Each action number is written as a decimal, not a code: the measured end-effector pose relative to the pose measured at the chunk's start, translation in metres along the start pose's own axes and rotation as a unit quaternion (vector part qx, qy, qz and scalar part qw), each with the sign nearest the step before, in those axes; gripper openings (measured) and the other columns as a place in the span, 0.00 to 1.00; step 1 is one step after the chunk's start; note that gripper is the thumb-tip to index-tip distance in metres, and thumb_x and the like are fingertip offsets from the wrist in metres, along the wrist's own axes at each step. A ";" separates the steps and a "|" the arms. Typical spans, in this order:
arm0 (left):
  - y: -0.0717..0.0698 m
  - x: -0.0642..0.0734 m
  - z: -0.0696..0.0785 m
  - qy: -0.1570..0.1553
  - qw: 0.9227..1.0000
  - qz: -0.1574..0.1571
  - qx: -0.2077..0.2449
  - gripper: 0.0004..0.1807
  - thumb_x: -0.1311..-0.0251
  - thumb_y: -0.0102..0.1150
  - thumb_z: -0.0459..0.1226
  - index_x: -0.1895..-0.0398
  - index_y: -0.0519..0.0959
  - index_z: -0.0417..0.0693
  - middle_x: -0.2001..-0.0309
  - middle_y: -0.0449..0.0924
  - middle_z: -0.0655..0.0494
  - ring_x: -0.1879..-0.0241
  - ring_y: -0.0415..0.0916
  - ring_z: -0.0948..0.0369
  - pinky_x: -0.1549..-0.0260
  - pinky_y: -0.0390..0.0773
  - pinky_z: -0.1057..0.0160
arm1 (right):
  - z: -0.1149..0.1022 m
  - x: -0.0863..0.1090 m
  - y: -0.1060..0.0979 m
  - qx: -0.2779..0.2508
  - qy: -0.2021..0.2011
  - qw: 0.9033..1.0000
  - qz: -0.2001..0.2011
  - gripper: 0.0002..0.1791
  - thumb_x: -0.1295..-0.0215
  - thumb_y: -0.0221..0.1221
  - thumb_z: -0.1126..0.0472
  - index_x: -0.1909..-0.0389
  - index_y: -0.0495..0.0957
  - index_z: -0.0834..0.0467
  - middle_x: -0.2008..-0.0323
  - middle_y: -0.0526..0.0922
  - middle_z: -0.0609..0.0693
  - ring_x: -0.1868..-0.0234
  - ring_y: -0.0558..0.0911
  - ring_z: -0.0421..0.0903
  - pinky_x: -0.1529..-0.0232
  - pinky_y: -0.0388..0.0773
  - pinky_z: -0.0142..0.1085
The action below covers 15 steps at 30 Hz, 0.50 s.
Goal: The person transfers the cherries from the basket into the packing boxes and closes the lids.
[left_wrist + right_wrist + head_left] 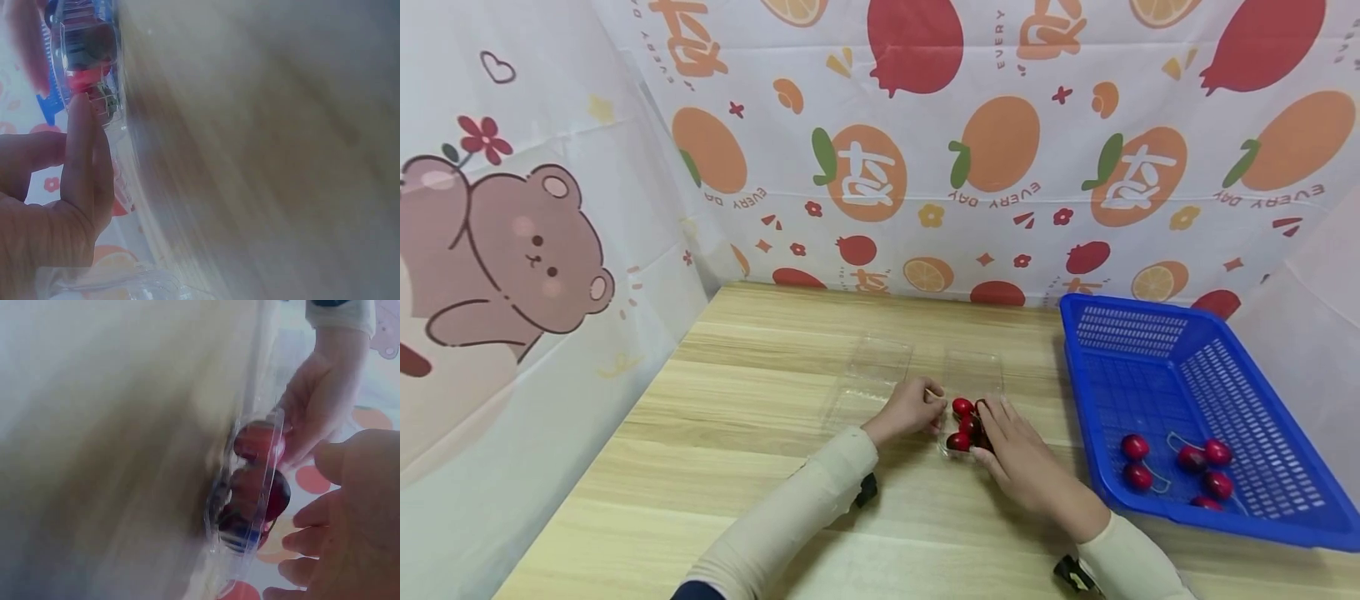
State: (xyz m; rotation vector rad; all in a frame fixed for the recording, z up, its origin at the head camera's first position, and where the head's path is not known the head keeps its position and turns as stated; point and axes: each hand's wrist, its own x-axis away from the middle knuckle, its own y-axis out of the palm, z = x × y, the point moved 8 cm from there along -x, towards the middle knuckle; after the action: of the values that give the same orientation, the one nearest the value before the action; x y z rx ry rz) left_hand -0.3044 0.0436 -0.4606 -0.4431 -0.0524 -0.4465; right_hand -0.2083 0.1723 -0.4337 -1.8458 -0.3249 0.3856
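A small clear plastic clamshell box (973, 367) stands on the table with its lid folded back. Several dark red cherries (958, 442) lie in its base. At the box's left side is my left hand (913, 408), its fingertips right at the clear wall in the left wrist view. My right hand (1018, 454) lies along the right side, fingers extended over the cherries and partly hiding them. In the right wrist view its fingers (309, 540) are spread beside the fruit (259, 440), none gripped.
A second clear plastic box (880, 358), lid folded back, sits to the left, behind my left forearm. On the right stands a blue basket (1078, 400) with several cherries (1135, 447) in its near part. A fruit-print cloth (925, 175) hangs behind the wooden table (700, 450).
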 end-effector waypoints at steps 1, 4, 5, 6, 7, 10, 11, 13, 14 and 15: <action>0.000 0.000 0.000 0.000 1.000 -0.001 0.001 0.12 0.35 0.54 0.29 0.51 0.73 0.30 0.73 0.83 0.42 0.80 0.82 0.53 0.79 0.86 0.61 | -0.001 0.003 0.001 -0.001 0.000 1.000 -0.003 0.35 0.26 0.48 0.50 0.28 0.51 0.67 0.27 0.50 0.64 0.27 0.49 0.63 0.29 0.55 0.59; 0.001 0.001 0.001 -0.002 1.000 -0.008 0.009 0.13 0.35 0.53 0.29 0.51 0.73 0.29 0.73 0.83 0.43 0.80 0.81 0.54 0.78 0.86 0.60 | -0.002 0.011 0.001 -0.007 0.006 1.000 -0.009 0.35 0.27 0.49 0.50 0.28 0.53 0.65 0.27 0.51 0.62 0.27 0.50 0.62 0.30 0.56 0.59; 0.002 0.002 0.001 -0.004 1.000 -0.011 0.013 0.13 0.35 0.53 0.29 0.51 0.72 0.29 0.74 0.83 0.43 0.81 0.81 0.55 0.78 0.86 0.60 | -0.002 0.014 0.001 -0.011 0.008 1.000 -0.012 0.35 0.27 0.50 0.50 0.28 0.53 0.65 0.27 0.51 0.62 0.27 0.49 0.61 0.30 0.56 0.59; 0.002 0.002 0.001 -0.004 1.000 -0.014 0.015 0.13 0.35 0.53 0.29 0.50 0.72 0.28 0.74 0.82 0.43 0.81 0.81 0.55 0.77 0.86 0.60 | -0.003 0.016 0.002 -0.016 0.007 1.000 -0.016 0.35 0.27 0.50 0.50 0.28 0.53 0.65 0.27 0.51 0.62 0.27 0.50 0.61 0.30 0.56 0.60; 0.002 0.002 0.002 -0.004 1.000 -0.016 0.016 0.13 0.35 0.53 0.29 0.50 0.72 0.28 0.75 0.82 0.43 0.81 0.80 0.56 0.77 0.86 0.60 | -0.003 0.018 0.003 -0.020 0.009 1.000 -0.022 0.36 0.27 0.51 0.50 0.28 0.53 0.64 0.27 0.51 0.62 0.26 0.49 0.61 0.30 0.55 0.60; 0.002 0.003 0.002 -0.006 1.000 -0.022 0.020 0.15 0.34 0.52 0.28 0.48 0.71 0.27 0.75 0.82 0.42 0.83 0.79 0.58 0.77 0.87 0.59 | -0.001 0.023 0.009 -0.026 0.017 0.999 -0.043 0.37 0.27 0.50 0.48 0.27 0.51 0.63 0.26 0.50 0.61 0.26 0.48 0.60 0.30 0.54 0.61; 0.002 0.003 0.002 -0.007 0.999 -0.023 0.021 0.15 0.34 0.52 0.28 0.48 0.71 0.27 0.75 0.82 0.42 0.83 0.79 0.59 0.77 0.87 0.59 | 0.000 0.024 0.011 -0.026 0.018 0.998 -0.047 0.37 0.27 0.50 0.47 0.27 0.51 0.63 0.26 0.50 0.61 0.26 0.48 0.59 0.30 0.54 0.62; 0.002 0.004 0.003 -0.006 0.999 -0.025 0.023 0.15 0.34 0.52 0.28 0.47 0.70 0.27 0.75 0.82 0.41 0.83 0.78 0.59 0.76 0.87 0.59 | 0.002 0.025 0.013 -0.028 0.023 0.998 -0.049 0.38 0.28 0.49 0.46 0.26 0.50 0.61 0.26 0.49 0.60 0.26 0.47 0.58 0.30 0.53 0.62; 0.002 0.004 0.003 -0.006 0.999 -0.026 0.023 0.15 0.34 0.52 0.28 0.47 0.70 0.27 0.75 0.82 0.41 0.83 0.78 0.60 0.76 0.87 0.59 | 0.002 0.025 0.013 -0.029 0.023 0.998 -0.047 0.38 0.28 0.49 0.46 0.26 0.50 0.61 0.26 0.49 0.59 0.26 0.47 0.58 0.30 0.53 0.62; 0.002 0.004 0.003 -0.005 0.999 -0.027 0.022 0.15 0.34 0.52 0.28 0.47 0.70 0.26 0.75 0.82 0.41 0.83 0.78 0.59 0.76 0.87 0.59 | 0.002 0.025 0.013 -0.029 0.023 0.998 -0.045 0.38 0.28 0.49 0.46 0.26 0.50 0.61 0.26 0.49 0.59 0.25 0.47 0.58 0.30 0.53 0.62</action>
State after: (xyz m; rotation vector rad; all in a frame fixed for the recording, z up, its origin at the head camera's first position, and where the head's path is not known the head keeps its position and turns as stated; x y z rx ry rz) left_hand -0.2995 0.0453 -0.4582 -0.4020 -0.0837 -0.4956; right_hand -0.1860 0.1809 -0.4494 -1.8871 -0.3894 0.2727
